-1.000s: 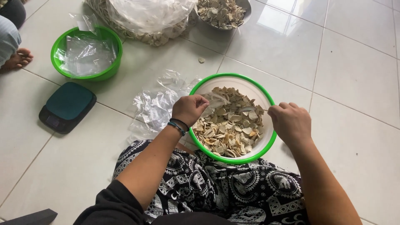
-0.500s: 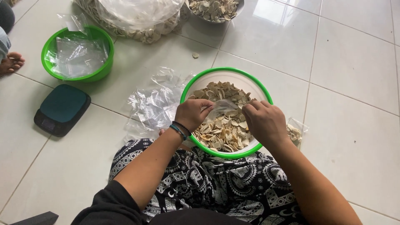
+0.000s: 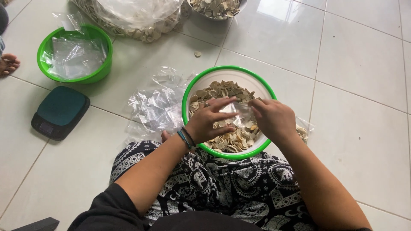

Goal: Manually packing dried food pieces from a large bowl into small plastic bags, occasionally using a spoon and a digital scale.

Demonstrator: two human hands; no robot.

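Hands over a green-rimmed bowl (image 3: 192,92) of pale dried chips (image 3: 233,139), set on the tiled floor (image 3: 355,85) against the person's patterned trousers (image 3: 222,188). Left hand (image 3: 209,122), banded at the wrist, fingers (image 3: 222,102) stretched forward and pinching one edge of a small clear bag (image 3: 239,112); right hand (image 3: 274,119), fingers curled and pinching the opposite edge of the same bag, which sits between both hands just above the chips, near the bowl's middle. Heap of empty clear bags (image 3: 156,105) on the floor, touching the bowl's left side. Filled small bag (image 3: 303,131), partly hidden, just right of the bowl behind the right wrist. Second green bowl (image 3: 100,72) holding more clear bags, upper left, well apart. Dark kitchen scale (image 3: 60,112) below it. Large plastic sack of chips (image 3: 137,17) and a metal bowl (image 3: 216,8) of chips at the top edge. Another person's bare foot (image 3: 7,64) at the far left edge.
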